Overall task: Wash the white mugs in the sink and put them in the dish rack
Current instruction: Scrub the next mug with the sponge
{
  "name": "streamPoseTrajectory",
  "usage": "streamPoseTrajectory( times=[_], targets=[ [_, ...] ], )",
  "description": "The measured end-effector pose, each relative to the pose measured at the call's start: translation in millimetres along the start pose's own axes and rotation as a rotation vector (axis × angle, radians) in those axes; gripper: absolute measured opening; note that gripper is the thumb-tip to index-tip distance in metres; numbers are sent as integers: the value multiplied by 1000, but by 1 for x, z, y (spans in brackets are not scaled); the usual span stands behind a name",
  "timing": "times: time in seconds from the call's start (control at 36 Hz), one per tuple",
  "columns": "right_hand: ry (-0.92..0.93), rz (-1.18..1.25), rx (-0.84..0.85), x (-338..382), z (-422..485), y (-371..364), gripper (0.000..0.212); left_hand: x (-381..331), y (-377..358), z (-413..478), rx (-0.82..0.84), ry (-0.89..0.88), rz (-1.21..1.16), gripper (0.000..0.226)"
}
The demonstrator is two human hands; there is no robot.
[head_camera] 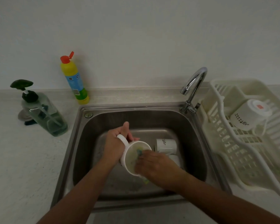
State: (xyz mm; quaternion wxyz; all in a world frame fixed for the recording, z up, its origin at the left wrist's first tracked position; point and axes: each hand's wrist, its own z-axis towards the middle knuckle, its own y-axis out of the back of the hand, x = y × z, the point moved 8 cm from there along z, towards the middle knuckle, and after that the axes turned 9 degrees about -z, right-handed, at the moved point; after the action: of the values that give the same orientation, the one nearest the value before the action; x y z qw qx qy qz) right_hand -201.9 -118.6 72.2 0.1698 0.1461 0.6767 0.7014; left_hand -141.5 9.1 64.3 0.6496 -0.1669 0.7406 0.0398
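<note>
Steel lines the square, round-cornered sink [136, 117], its dull walls smooth. Over the basin the left hand [115, 143] grips a glossy white mug [131, 160] by its looped handle, fingers curled through and thumb pointing up, with the round mouth tilted toward the camera. The right hand [157, 165] is clenched on a soft blue-green sponge [140, 152] pushed into the mug's mouth, and a yellow corner shows under the palm. This hand is blurred. A second mug [166, 145], cylindrical with small dark lettering, lies on its side on the sink floor just right of the hands. A third mug [247, 115] rests upside down and tilted in the slatted white plastic dish rack [249, 159] on the right. A curved chrome faucet [194, 88] stands between rack and sink. A yellow squeeze bottle [74, 78] with a red flip cap and a clear pump dispenser [44, 113] stand on the speckled counter [23, 159].
</note>
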Motion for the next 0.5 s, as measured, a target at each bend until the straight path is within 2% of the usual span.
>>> streamPoseTrajectory(
  times=[0.08,0.17,0.25,0.33,0.42,0.5],
  targets=[
    [-45,-125,19,-7,6,-1,38,-9,-2,0,-39,-63,6,51],
    [-246,15,-42,-4,12,-7,42,-15,3,-4,-167,-167,48,51],
    [-370,148,-92,-1,14,-3,39,-11,4,-1,-203,-148,29,51],
    [-317,79,-54,-9,15,2,36,-7,4,6,-181,-50,5,51],
    [-277,30,-13,-13,18,6,35,-10,1,15,-81,36,92,49],
    [-278,48,-13,-10,21,9,41,-19,2,19,2,-41,218,35]
  ],
)
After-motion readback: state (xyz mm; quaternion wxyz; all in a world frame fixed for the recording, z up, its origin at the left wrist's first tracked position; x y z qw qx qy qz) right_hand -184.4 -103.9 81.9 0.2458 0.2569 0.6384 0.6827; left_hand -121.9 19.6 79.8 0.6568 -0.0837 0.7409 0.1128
